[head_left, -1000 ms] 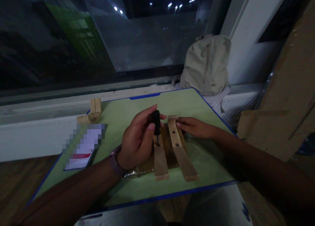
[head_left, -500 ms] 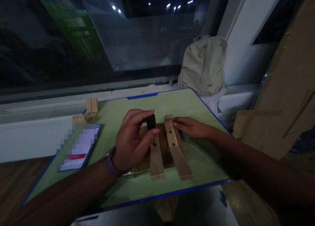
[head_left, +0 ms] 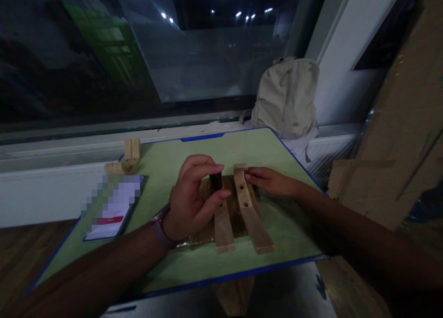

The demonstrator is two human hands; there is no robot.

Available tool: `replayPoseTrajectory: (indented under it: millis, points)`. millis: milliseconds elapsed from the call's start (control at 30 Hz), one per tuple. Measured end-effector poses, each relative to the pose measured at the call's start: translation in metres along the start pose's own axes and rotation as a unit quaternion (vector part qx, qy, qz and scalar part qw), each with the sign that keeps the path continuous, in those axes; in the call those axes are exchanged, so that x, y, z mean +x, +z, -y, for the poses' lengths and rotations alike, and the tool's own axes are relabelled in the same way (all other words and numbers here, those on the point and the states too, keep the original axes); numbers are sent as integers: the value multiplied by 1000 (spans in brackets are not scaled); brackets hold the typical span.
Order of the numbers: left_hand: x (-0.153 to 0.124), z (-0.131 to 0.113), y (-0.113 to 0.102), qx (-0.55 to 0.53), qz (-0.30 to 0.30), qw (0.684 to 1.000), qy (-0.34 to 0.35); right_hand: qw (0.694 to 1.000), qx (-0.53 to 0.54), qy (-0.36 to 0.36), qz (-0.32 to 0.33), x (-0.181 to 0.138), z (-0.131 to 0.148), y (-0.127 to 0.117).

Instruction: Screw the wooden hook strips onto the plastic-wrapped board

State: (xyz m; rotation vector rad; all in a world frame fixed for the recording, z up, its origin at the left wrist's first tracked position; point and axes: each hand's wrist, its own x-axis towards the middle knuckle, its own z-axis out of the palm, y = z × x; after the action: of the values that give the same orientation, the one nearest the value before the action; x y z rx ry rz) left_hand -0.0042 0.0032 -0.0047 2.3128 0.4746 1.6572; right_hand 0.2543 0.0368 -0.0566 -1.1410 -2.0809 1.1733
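My left hand [head_left: 194, 198] has its thumb and fingers closed around the short black handle of a screwdriver [head_left: 216, 181], held upright over the left wooden piece [head_left: 224, 230]. The screwdriver's tip is hidden behind my thumb. Beside it lies the right wooden piece [head_left: 256, 228], curved, with two dark screw holes or screw heads in its upper part. My right hand [head_left: 270, 180] grips the far end of that piece from the right side. Under both pieces is a brown, shiny flat panel [head_left: 237, 216] that looks wrapped in tape or film.
The green tabletop [head_left: 166, 163] has a blue edge. A phone [head_left: 114, 212] with a lit, partly blurred screen lies at left. More wooden pieces [head_left: 129, 154] sit at the back-left corner. Behind are a beige backpack [head_left: 287, 99] and a window; cardboard [head_left: 394, 138] stands at right.
The view has shifted slightly. The fingers of my left hand have moved a little around the screwdriver handle, which stands more upright. My right hand keeps its place on the right wooden piece.
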Motion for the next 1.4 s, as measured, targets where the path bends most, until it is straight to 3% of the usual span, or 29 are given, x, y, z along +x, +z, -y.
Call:
replayPoseTrajectory:
  millis: [167,333,600,867,1167,1400]
  points:
    - [1,-4,-2,70,5,998,2,1000,7,-3,6,-1,-1,-1]
    - [-7,0,3,0,-4,999,-53,1000,-20,-3,0,-1,1,0]
    - [2,-1,3,-67,-20,998,-7,1000,-29,2,-5,-2,2,0]
    - [-1,-2,12,-112,-26,993,-31,999,-37,-19,-5,0,-1,-1]
    - [3,-3,3,48,-17,999,-5,1000,-9,-5,-1,-3,2,-2]
    - [-3,-1,8,-20,-11,998,-58,1000,-7,10,5,-4,3,-3]
